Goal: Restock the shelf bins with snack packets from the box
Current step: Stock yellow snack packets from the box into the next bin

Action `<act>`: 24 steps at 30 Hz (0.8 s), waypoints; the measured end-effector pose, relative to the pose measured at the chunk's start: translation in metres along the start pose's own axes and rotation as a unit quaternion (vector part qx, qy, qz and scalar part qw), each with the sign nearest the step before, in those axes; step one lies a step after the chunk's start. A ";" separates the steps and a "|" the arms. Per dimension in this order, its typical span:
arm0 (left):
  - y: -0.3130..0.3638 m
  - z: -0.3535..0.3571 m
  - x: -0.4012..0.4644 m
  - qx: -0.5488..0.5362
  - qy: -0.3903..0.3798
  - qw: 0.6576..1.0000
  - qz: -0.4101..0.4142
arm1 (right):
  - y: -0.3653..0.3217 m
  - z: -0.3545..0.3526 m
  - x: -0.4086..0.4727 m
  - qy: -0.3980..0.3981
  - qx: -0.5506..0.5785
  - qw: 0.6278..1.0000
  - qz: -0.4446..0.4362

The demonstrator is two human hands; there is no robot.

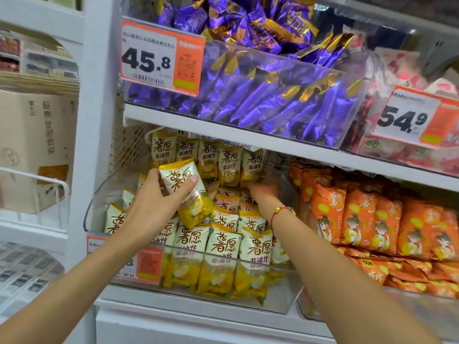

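Fingers and thumb of the left hand point(155, 202) curl round a yellow-and-white snack packet point(187, 192), held tilted just above the rows of like packets in the clear bin point(285, 304). Deeper in the same bin the right hand point(263, 188) reaches among the back packets; its fingers are blurred, seemingly stretched out and touching them. Orange packets point(360, 219) fill the neighbouring bin.

White shelf point(248, 137) before me carries a clear bin point(273, 70) of purple packets beside a bin of pink ones point(407, 78); lower shelf point(198, 306) carries a clear bin point(278, 301) of yellow-and-white packets, orange packets point(360, 219) binned just beside.
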State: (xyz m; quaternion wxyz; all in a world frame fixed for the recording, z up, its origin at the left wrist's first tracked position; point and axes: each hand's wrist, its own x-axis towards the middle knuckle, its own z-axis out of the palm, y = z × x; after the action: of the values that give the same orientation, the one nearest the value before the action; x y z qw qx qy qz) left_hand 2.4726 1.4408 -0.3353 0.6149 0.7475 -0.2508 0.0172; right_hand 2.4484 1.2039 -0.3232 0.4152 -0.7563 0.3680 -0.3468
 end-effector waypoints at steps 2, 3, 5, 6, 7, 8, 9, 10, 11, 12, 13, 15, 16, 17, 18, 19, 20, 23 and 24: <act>0.001 0.000 0.000 -0.005 0.001 1.000 0.000 | -0.003 0.000 0.000 -0.001 -0.009 1.000 0.010; 0.001 0.000 -0.001 -0.007 0.001 1.000 0.002 | -0.004 0.000 -0.001 0.000 -0.014 1.000 0.015; 0.002 -0.001 -0.002 -0.010 0.001 1.000 0.006 | -0.005 0.004 -0.004 0.012 -0.049 0.999 -0.001; 0.002 -0.001 -0.002 -0.009 0.000 1.000 0.006 | -0.004 0.004 -0.008 0.030 -0.073 0.996 -0.039; 0.002 -0.001 -0.002 -0.008 0.000 1.000 0.007 | -0.002 0.003 -0.013 0.052 -0.091 0.990 -0.095; 0.002 -0.002 -0.002 -0.006 -0.002 1.000 0.006 | 0.001 0.002 -0.019 0.070 -0.106 0.980 -0.155; 0.002 -0.002 -0.003 -0.006 -0.003 1.000 0.006 | 0.001 0.000 -0.026 0.080 -0.126 0.966 -0.212; 0.002 -0.002 -0.003 -0.006 -0.003 1.000 0.004 | 0.001 -0.002 -0.031 0.085 -0.155 0.947 -0.267; 0.003 -0.003 -0.003 -0.007 -0.004 1.000 0.003 | 0.000 -0.004 -0.033 0.080 -0.190 0.927 -0.313; 0.003 -0.003 -0.003 -0.010 -0.005 1.000 0.001 | -0.001 -0.004 -0.033 0.056 -0.223 0.913 -0.336; 0.003 -0.003 -0.003 -0.012 -0.005 1.000 0.000 | -0.002 -0.003 -0.031 0.013 -0.257 0.905 -0.338; 0.002 -0.004 -0.003 -0.016 -0.003 1.000 -0.004 | 0.000 0.000 -0.024 -0.091 -0.319 0.896 -0.296; 0.001 -0.004 -0.002 -0.018 -0.003 1.000 -0.006 | 0.002 0.002 -0.021 -0.125 -0.333 0.894 -0.272; 0.000 -0.004 -0.002 -0.018 -0.005 1.000 -0.007 | 0.005 0.005 -0.019 -0.141 -0.338 0.894 -0.259; -0.001 -0.004 -0.001 -0.018 -0.007 1.000 -0.008 | 0.007 0.007 -0.018 -0.145 -0.340 0.893 -0.256; -0.002 -0.004 -0.001 -0.018 -0.009 1.000 -0.009 | 0.009 0.009 -0.018 -0.145 -0.341 0.893 -0.254; -0.002 -0.004 0.000 -0.018 -0.009 1.000 -0.012 | 0.009 0.010 -0.018 -0.144 -0.341 0.894 -0.253; -0.002 -0.005 0.001 -0.024 -0.013 1.000 -0.015 | 0.009 0.012 -0.018 -0.152 -0.345 0.893 -0.245; -0.001 -0.005 0.001 -0.028 -0.015 0.999 -0.015 | 0.008 0.011 -0.018 -0.156 -0.348 0.892 -0.242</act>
State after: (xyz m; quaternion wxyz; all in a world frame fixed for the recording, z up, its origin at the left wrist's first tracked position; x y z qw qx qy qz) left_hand 2.4751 1.4451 -0.3343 0.6319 0.7338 -0.2492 -0.0106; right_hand 2.4461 1.2205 -0.3383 0.0808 -0.9625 0.2008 -0.1637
